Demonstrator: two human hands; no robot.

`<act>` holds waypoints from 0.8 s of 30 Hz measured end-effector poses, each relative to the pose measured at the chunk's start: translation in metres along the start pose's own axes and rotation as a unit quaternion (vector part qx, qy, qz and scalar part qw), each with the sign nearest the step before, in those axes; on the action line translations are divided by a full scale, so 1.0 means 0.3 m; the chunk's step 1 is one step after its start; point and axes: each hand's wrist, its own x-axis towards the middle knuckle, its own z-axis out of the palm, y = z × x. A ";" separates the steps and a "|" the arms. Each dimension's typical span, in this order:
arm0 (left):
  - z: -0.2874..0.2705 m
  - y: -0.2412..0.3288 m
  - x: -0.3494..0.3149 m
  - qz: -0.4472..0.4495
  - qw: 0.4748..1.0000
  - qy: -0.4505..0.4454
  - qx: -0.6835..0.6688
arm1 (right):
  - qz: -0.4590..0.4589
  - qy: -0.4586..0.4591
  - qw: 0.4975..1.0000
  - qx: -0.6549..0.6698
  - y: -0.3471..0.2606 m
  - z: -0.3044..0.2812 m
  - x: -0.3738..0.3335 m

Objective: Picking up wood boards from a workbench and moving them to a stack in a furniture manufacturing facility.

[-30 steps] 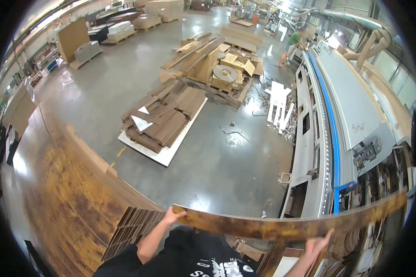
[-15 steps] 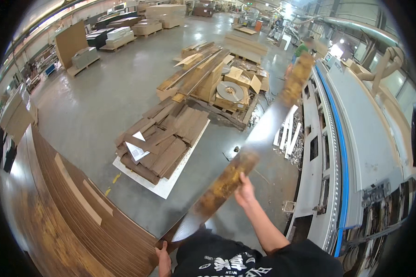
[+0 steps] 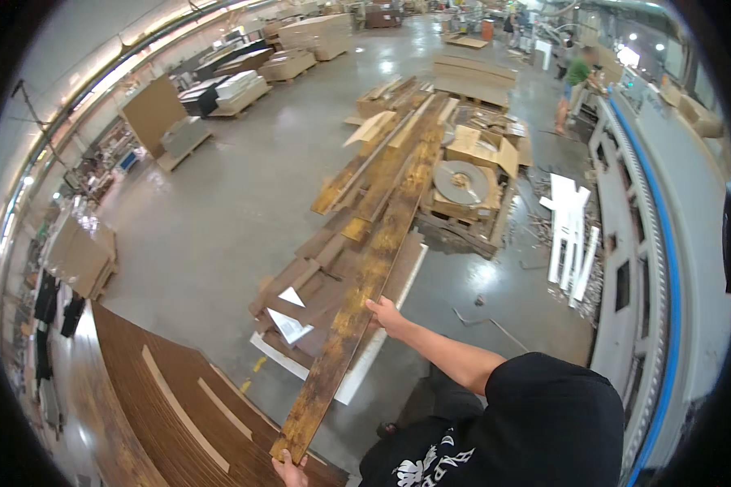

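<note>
A long brown plank (image 3: 353,312) with a mottled wood-grain face stretches away from me, passing over a pile of brown boards (image 3: 317,252). My left hand (image 3: 289,469) grips its near end at the bottom of the view. Farther along, my right hand (image 3: 388,316) holds the plank by its right edge, thumb on top and fingers beneath. To the left of my left hand lies a stack of dark brown panels (image 3: 158,349), with light strips (image 3: 183,406) on top.
A cardboard box with a grey coil (image 3: 460,183) stands beyond the pile, beside other long planks (image 3: 374,162). White strips (image 3: 573,235) lie on the floor near a long machine with a blue edge (image 3: 658,219). Farther back stands a person in green (image 3: 577,73).
The plank has swung left, from over the floor beside the machine to over the board pile. Both hands keep hold of it, and my view has turned too.
</note>
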 end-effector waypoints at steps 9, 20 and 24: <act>0.680 0.224 0.122 0.099 0.988 0.121 -0.019 | 0.072 -0.025 0.996 0.045 -0.323 -0.278 0.692; 1.252 0.278 0.629 0.102 0.991 0.070 0.046 | 0.052 -0.070 0.992 -0.090 -0.739 -0.802 1.062; 1.509 0.214 0.899 0.053 0.996 0.049 0.045 | 0.082 0.058 0.994 -0.036 -0.681 -1.248 0.915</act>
